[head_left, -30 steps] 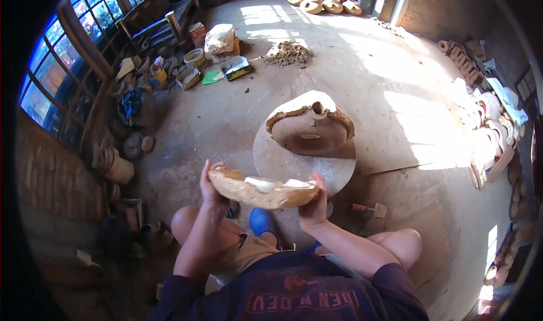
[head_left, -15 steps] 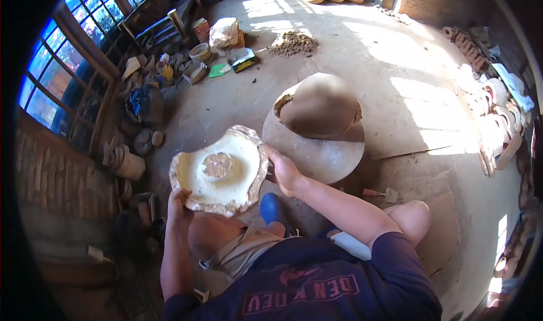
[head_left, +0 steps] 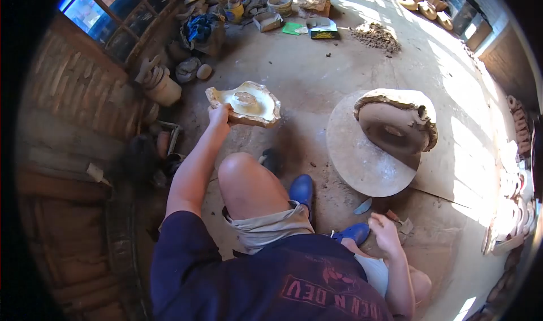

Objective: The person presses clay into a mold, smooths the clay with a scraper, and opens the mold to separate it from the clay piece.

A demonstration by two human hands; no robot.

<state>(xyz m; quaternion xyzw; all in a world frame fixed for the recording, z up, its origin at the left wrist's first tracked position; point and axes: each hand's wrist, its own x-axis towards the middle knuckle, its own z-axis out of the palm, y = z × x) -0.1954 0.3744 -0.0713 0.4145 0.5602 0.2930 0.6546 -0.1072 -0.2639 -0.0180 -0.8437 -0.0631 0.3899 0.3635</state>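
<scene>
My left hand (head_left: 219, 115) grips the near left edge of a plaster mould piece (head_left: 254, 111), off-white with a rough brown rim and a raised round knob in its middle. The mould is held out above the floor. My right hand (head_left: 384, 231) hangs near my right knee with its fingers curled, and no object shows in it. Just past it lie a scraper (head_left: 405, 226) with a reddish handle and a small bluish flat piece (head_left: 363, 206). On a round board (head_left: 356, 151) leans a hollow clay form (head_left: 396, 120) with a ragged edge, its opening towards me.
A heap of crumbled clay (head_left: 378, 37) lies at the back. Buckets, a yellow cup (head_left: 233, 10) and boxes crowd the back left. A pale container (head_left: 163, 89) stands at the left wall. Shaped clay pieces (head_left: 419, 5) line the back right.
My right hand has let go of the mould and moved right, down by my knee. My left hand has carried the mould forward and tilted it flatter. The view has turned left.
</scene>
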